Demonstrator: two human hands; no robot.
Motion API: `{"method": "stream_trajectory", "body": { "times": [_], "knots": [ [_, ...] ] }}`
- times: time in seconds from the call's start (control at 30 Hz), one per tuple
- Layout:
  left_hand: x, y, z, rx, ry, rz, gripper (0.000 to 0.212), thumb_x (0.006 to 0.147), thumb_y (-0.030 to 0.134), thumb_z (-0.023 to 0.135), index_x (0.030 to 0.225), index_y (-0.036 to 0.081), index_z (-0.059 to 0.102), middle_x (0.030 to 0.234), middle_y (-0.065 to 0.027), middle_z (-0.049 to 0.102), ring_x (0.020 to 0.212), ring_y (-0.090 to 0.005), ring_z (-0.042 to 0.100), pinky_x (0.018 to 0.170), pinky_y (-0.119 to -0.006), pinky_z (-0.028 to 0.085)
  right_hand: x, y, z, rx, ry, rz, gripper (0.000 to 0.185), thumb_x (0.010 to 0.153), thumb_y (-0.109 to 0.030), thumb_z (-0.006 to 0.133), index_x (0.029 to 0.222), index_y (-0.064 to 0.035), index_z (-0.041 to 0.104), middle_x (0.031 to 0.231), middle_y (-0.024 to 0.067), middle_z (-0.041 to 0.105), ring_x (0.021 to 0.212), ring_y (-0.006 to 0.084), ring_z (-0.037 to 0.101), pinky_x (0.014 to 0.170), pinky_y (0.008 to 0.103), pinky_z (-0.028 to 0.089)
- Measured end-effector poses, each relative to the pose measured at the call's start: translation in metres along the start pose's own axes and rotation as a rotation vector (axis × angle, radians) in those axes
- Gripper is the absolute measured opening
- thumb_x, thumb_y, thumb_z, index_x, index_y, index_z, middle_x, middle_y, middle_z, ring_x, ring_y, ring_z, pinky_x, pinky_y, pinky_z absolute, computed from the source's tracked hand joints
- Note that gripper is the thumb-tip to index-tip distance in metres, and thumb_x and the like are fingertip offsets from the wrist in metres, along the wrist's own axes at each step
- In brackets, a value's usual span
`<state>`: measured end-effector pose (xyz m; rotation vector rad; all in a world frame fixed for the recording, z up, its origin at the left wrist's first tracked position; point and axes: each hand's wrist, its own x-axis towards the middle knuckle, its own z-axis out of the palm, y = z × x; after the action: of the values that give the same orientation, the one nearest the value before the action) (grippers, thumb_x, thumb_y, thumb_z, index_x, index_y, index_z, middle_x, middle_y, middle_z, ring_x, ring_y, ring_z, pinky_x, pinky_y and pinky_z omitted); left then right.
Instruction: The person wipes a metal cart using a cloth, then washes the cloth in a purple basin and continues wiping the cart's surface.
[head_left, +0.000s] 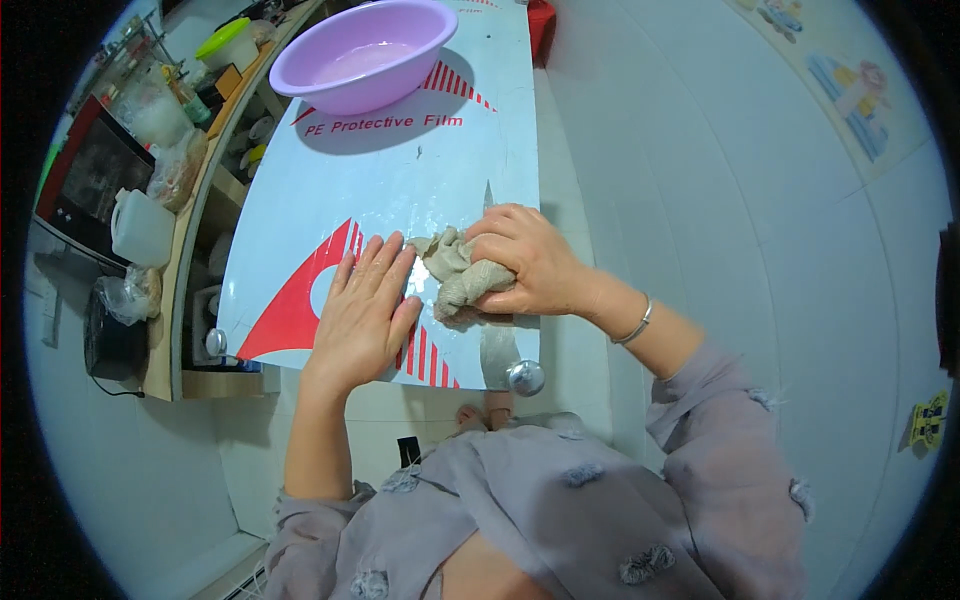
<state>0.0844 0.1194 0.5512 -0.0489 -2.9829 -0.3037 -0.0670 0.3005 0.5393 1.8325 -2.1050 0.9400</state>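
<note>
My right hand grips a crumpled beige cloth and presses it on the tabletop near its right edge. Flat on the same surface, just left of the cloth, rests my left hand, holding nothing, its fingers slightly apart. The table is covered in white protective film with red printed shapes and lettering, and its surface looks wet in places. Along the right side the film is torn, baring a grey strip. Toward the table's far end stands a purple plastic basin with some cloudy liquid in it.
Left of the table runs a wooden shelf unit crowded with a white plastic jug, plastic bags and a lime-lidded tub. A wall rises on the right. Rounded metal knobs cap the table's near corners.
</note>
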Motion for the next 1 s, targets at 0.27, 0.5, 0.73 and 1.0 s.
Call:
{"method": "stream_trajectory", "body": {
  "times": [0.27, 0.5, 0.73, 1.0],
  "knots": [
    [0.001, -0.001, 0.006, 0.027, 0.035, 0.014, 0.046, 0.087, 0.025, 0.041, 0.129, 0.006, 0.036, 0.136, -0.0109, 0.033, 0.127, -0.0268, 0.027, 0.105, -0.04, 0.017, 0.028, 0.034, 0.014, -0.19, 0.138, 0.088, 0.032, 0.057, -0.029, 0.068, 0.079, -0.0088, 0.059, 0.088, 0.0046, 0.059, 0.086, 0.0247, 0.052, 0.073, 0.0362, 0.039],
    [-0.003, -0.005, 0.007, 0.014, 0.042, 0.009, 0.047, 0.087, 0.026, 0.042, 0.13, 0.007, 0.036, 0.137, -0.0101, 0.032, 0.128, -0.0265, 0.027, 0.105, -0.04, 0.017, -0.011, -0.04, 0.005, 0.039, -0.095, -0.059, 0.036, 0.053, -0.036, 0.071, 0.078, -0.0129, 0.057, 0.081, 0.0023, 0.056, 0.081, 0.0213, 0.053, 0.069, 0.0357, 0.039],
    [-0.004, 0.001, 0.005, 0.018, 0.086, 0.011, 0.043, 0.086, 0.022, 0.046, 0.125, 0.006, 0.042, 0.132, -0.0106, 0.039, 0.125, -0.0279, 0.032, 0.104, -0.042, 0.021, 0.029, 0.024, 0.009, -0.287, 0.072, -0.028, 0.031, 0.058, -0.033, 0.069, 0.076, -0.0119, 0.057, 0.076, 0.0038, 0.055, 0.074, 0.0224, 0.053, 0.066, 0.0359, 0.037],
    [-0.011, 0.049, 0.003, -0.242, -0.035, 0.266, 0.036, 0.083, 0.016, 0.048, 0.117, 0.004, 0.048, 0.125, -0.0111, 0.046, 0.118, -0.0269, 0.041, 0.099, -0.045, 0.027, 0.092, 0.111, 0.027, -0.464, 0.163, 0.383, 0.036, 0.066, -0.039, 0.066, 0.082, -0.0077, 0.061, 0.078, 0.0108, 0.06, 0.079, 0.0287, 0.058, 0.067, 0.0441, 0.044]
  ]
}}
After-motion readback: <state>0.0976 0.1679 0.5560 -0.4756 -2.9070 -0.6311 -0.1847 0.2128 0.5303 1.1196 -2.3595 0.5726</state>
